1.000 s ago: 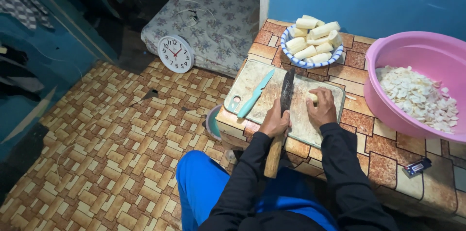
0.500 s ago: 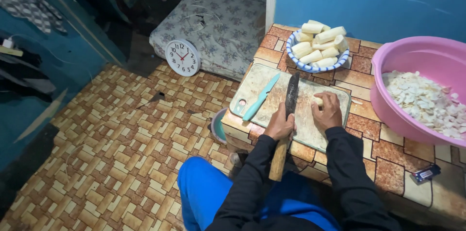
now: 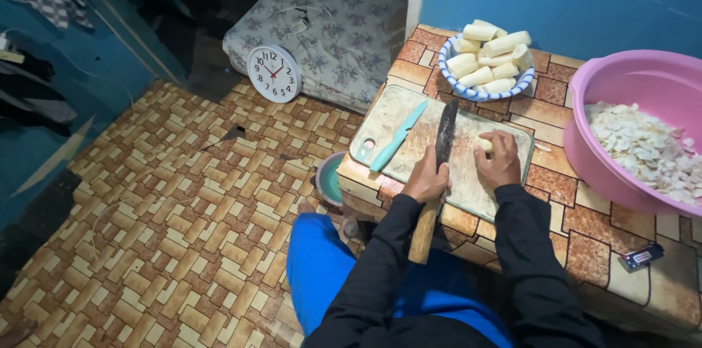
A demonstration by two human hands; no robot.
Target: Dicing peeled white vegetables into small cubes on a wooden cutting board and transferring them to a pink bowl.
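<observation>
- Gripping the wooden handle of a large dark-bladed knife point(image 3: 443, 145), the left hand point(image 3: 426, 179) has its fingers wrapped tight about the handle; the blade lies out across the cutting board point(image 3: 409, 150), pointing away from the person.
- The right hand point(image 3: 500, 164) rests on the board just right of the blade, fingers curled and pressed together over a pale peeled root piece point(image 3: 485, 145), only the end of which shows past the fingertips.
- The board lies on the brick-patterned tabletop point(image 3: 578, 220), near its left edge.
- A small teal knife point(image 3: 398, 136) lies untouched on the board's left part, near the big blade and at a slant.
- Beyond the board stands a blue-and-white rimmed bowl point(image 3: 488, 92) heaped with peeled root pieces.
- At the right, a pink basin point(image 3: 610, 172) holds thin pale slices.
- A small dark packet point(image 3: 639, 256) lies on the tabletop nearer the person.
- On the patterned floor, a round white wall clock point(image 3: 273, 74) leans against a flowered mattress point(image 3: 329, 33).
</observation>
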